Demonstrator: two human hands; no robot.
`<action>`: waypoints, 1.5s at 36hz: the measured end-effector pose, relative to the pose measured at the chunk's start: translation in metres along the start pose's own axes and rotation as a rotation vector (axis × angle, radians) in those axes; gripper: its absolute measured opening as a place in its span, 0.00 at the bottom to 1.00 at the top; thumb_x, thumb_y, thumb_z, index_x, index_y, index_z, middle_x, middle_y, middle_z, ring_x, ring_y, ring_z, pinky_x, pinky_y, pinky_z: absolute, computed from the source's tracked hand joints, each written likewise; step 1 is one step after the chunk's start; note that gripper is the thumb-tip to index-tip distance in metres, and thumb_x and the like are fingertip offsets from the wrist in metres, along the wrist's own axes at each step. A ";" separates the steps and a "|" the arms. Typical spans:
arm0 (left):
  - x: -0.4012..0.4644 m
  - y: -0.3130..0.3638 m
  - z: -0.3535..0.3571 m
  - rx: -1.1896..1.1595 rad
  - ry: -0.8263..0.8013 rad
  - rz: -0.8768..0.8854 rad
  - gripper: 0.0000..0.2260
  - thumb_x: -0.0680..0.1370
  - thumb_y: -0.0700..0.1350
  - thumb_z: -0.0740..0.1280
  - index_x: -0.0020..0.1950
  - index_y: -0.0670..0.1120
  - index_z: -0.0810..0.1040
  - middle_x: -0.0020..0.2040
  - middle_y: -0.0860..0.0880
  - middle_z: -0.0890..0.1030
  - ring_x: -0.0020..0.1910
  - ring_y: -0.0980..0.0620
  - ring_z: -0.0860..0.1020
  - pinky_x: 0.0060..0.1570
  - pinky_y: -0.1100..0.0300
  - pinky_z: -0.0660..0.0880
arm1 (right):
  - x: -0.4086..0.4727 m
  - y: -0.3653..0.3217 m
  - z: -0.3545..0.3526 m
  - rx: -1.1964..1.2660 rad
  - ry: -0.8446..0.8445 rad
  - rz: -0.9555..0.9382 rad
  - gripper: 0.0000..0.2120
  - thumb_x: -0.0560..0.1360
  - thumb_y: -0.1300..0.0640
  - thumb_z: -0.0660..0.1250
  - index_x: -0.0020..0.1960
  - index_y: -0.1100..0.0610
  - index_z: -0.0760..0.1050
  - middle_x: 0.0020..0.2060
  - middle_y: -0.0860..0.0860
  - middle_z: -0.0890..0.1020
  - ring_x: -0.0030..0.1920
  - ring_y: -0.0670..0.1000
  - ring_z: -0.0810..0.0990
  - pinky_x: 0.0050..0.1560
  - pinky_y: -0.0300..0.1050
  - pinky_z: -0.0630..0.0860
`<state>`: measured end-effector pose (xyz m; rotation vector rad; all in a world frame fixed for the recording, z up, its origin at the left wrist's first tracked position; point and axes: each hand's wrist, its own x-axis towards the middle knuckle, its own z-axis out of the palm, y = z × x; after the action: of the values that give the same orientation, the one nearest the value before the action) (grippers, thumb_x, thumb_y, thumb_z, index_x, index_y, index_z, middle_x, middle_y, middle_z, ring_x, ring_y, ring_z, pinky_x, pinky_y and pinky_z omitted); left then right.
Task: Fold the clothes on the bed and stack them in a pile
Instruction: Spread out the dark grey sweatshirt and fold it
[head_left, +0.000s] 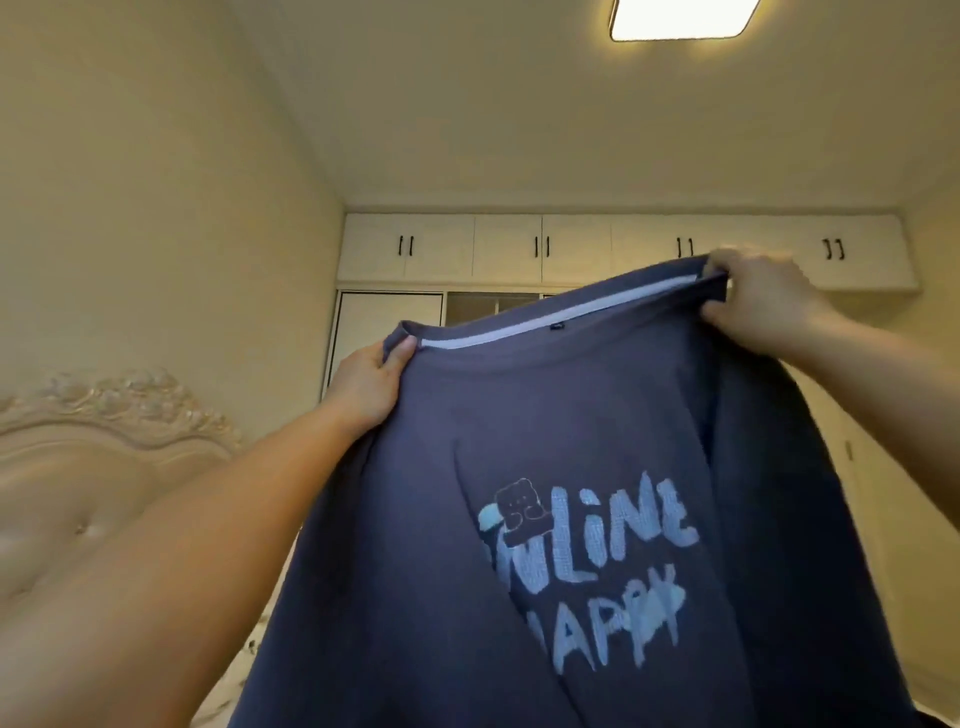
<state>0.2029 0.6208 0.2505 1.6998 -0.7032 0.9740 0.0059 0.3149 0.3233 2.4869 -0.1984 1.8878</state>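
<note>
One garment in hand: a dark blue shirt (571, 467) with pale blue lettering and a small bear print, held up in the air in front of the person, printed side toward the camera.
Where the shirt is: off the bed, hanging from its top edge, which runs between the two hands and sits higher on the right; its lower part drops out of view at the bottom.
Left hand (371, 382): fingers and thumb pinched on the left end of the shirt's top edge, by the white inner band.
Right hand (761, 299): fingers curled tight round the right end of the same edge, raised higher than the left.
Progress, judged: early in the fold of this shirt. It is spread and hanging open, with no crease or fold visible in it yet.
Left to do, judged: lay it down, fold it, and put it on the pile.
Pile: none in view; cannot tell whether any item is already folded.
Other clothes: none in view; the bed surface is almost wholly hidden behind the shirt and arms.
Count, shirts: 1.
Count, hands: 2, both on the shirt.
Count, headboard (93, 467): 1, padded and carved, lower left.
Count, ceiling light (685, 18): 1, lit.
Count, upper cupboard handles: 4 pairs visible on the white cupboards (509, 249).
</note>
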 end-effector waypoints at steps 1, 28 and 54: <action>0.001 0.002 0.000 -0.025 -0.029 -0.019 0.19 0.81 0.56 0.57 0.55 0.45 0.80 0.54 0.42 0.81 0.56 0.45 0.77 0.46 0.60 0.66 | -0.002 -0.006 0.006 0.050 -0.008 0.037 0.09 0.73 0.62 0.66 0.46 0.53 0.67 0.44 0.56 0.72 0.45 0.54 0.68 0.44 0.44 0.62; -0.013 -0.010 0.012 0.158 0.075 0.002 0.19 0.82 0.56 0.54 0.57 0.45 0.78 0.51 0.43 0.81 0.46 0.47 0.75 0.41 0.58 0.65 | -0.067 0.014 0.049 0.629 -0.650 0.850 0.22 0.79 0.44 0.61 0.54 0.64 0.77 0.46 0.60 0.83 0.48 0.58 0.81 0.57 0.55 0.75; -0.074 0.003 0.039 -0.421 -0.563 -0.403 0.13 0.80 0.47 0.58 0.48 0.43 0.81 0.47 0.43 0.82 0.43 0.52 0.80 0.49 0.61 0.75 | -0.112 0.070 0.054 0.345 -0.390 0.474 0.03 0.74 0.59 0.71 0.41 0.56 0.79 0.42 0.57 0.83 0.46 0.58 0.78 0.47 0.49 0.70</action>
<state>0.1738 0.5834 0.1813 1.6445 -0.8111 0.0448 0.0205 0.2516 0.1962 3.2765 -0.5543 1.6490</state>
